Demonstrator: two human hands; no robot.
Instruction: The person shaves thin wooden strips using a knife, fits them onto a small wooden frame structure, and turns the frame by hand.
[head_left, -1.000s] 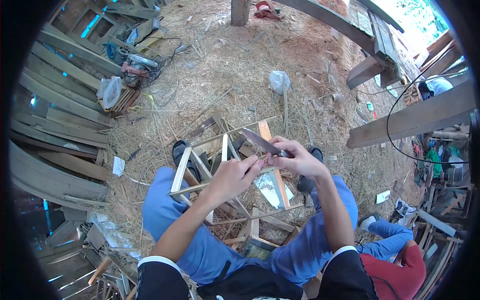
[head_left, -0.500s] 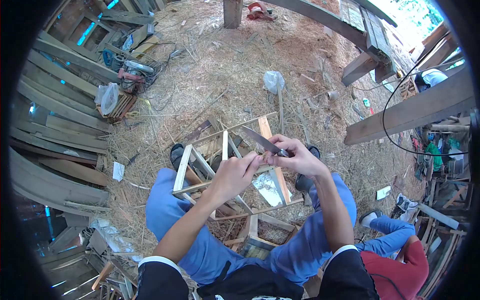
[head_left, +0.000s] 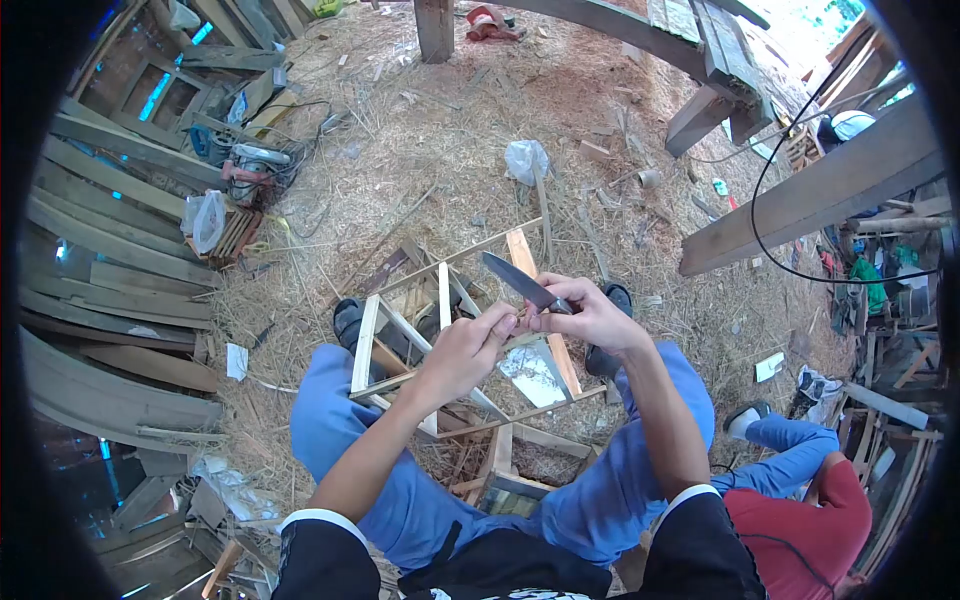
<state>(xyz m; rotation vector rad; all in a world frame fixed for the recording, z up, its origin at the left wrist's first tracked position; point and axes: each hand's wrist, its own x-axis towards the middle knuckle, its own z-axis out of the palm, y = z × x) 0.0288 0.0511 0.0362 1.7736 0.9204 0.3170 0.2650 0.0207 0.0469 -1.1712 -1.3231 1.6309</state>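
My right hand (head_left: pixel 590 318) is closed round the handle of a knife (head_left: pixel 525 283), whose broad blade points up and to the left. Close beside it, my left hand (head_left: pixel 465 350) pinches a small light-brown piece (head_left: pixel 521 315), mostly hidden by the fingers of both hands. Below my hands a slatted wooden frame (head_left: pixel 365 345) lies tilted between my legs. A pale, shiny flat sheet (head_left: pixel 535 375) shows through its right part. Nearer to me is another wooden frame or box (head_left: pixel 502 450).
Planks (head_left: pixel 130 270) are stacked along the left wall, near a red power tool (head_left: pixel 248 170). A thick beam (head_left: pixel 810 205) juts in from the right. A person in a red shirt (head_left: pixel 795 525) sits at lower right. Shavings cover the ground (head_left: pixel 400 150); a plastic bag (head_left: pixel 525 160) lies ahead.
The view has shifted slightly, so the surroundings sit a little lower and further left at the top. Both hands remain together, and the knife blade has turned slightly.
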